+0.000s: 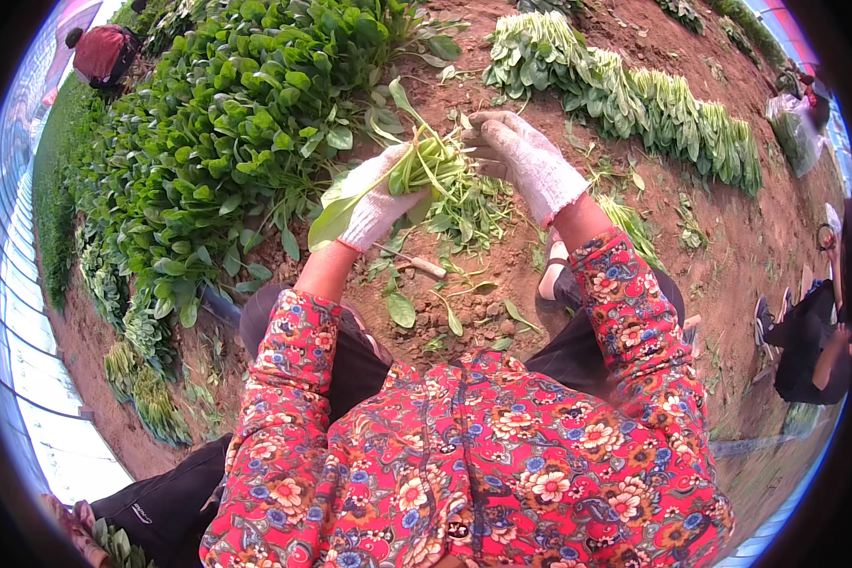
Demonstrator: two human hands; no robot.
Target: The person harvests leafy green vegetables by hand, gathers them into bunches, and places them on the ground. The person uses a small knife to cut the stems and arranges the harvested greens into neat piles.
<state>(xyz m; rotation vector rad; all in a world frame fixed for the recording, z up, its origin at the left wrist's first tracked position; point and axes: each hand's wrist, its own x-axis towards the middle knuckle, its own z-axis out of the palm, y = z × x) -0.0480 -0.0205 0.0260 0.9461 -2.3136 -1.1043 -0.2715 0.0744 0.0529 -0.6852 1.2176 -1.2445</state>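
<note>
My left hand (pixel 378 202), in a white knit glove, is closed around a bunch of leafy greens (pixel 433 167) that look like spinach. The cut stem ends point to the right, and a few leaves hang out past the wrist and above the fingers. My right hand (pixel 522 160), gloved the same way, is beside the stem ends with its fingers slightly curved and apart. Whether its fingertips touch the stems is hard to tell. Below the bunch lies a heap of loose leaves and trimmings (pixel 468 213). A tool with a wooden handle (pixel 426 267) rests on the soil between my feet.
Dense growing greens (pixel 241 121) fill the left. A row of cut bunches (pixel 653 106) lies at the upper right; more bunches (pixel 149 397) lie lower left. A clear plastic bag (pixel 795 131) is far right. Other people (pixel 103 53) crouch at the edges, one close at lower left.
</note>
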